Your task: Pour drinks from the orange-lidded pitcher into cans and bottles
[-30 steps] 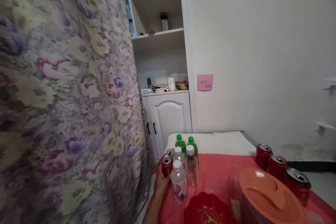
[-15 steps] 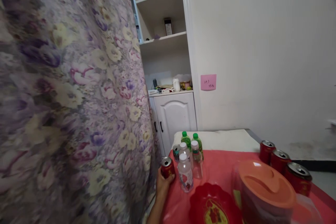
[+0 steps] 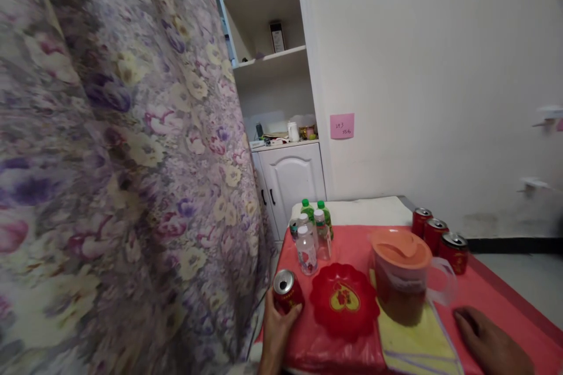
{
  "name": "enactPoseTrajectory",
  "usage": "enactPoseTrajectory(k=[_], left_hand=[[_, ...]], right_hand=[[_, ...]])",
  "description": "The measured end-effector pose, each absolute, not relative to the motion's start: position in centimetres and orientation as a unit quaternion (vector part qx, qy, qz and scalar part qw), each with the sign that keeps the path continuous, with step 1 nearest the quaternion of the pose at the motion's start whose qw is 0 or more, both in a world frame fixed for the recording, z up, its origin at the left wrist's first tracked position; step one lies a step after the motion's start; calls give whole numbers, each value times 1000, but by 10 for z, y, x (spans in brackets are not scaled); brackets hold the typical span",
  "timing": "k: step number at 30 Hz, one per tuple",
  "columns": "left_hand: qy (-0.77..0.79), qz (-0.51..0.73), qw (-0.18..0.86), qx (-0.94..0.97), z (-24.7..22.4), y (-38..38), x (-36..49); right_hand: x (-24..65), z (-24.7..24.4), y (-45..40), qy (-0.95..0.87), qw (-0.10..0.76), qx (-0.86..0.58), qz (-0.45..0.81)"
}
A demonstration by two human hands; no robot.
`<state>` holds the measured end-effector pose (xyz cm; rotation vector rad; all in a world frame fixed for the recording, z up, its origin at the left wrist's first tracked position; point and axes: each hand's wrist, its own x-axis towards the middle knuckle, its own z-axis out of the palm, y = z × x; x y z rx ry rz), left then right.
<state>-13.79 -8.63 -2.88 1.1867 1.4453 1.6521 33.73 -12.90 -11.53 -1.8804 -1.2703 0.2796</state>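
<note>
My left hand (image 3: 278, 326) is wrapped round a red drink can (image 3: 288, 289) near the left edge of the table. The can's silver top faces up and tilts slightly. Right of it lies a red scalloped plate (image 3: 323, 319) with a yellow heart design. Just behind the can stands a clear plastic bottle (image 3: 307, 255) with a white cap. At the lower right, my right hand (image 3: 492, 340) rests by the red tablecloth with its fingers curled in; nothing shows in it. Closest to that hand are a yellow cloth (image 3: 413, 345) and a pitcher with an orange lid (image 3: 401, 249).
More bottles, some with green caps (image 3: 321, 205), crowd the table's back left. Several things line up at the right: red cans (image 3: 454, 255) beyond the pitcher's handle. A floral curtain (image 3: 176, 187) hangs along the left. Behind are a white cabinet (image 3: 294, 184) and a wall.
The view has tilted down and turned right. My left hand has brought the red can nearer, away from beside the bottles. My right hand has come into view at the lower right.
</note>
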Motion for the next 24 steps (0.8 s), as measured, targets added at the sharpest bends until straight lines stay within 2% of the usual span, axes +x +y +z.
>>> enactPoseTrajectory(k=[12, 17, 24], left_hand=[[550, 564, 331, 520, -15, -133, -93], [534, 562, 331, 538, -14, -130, -75], [560, 531, 338, 538, -22, -131, -61]], right_hand=[[312, -121, -181, -489, 534, -680, 117], [264, -111, -203, -571, 541, -601, 142], [161, -69, -200, -652, 522, -501, 226]])
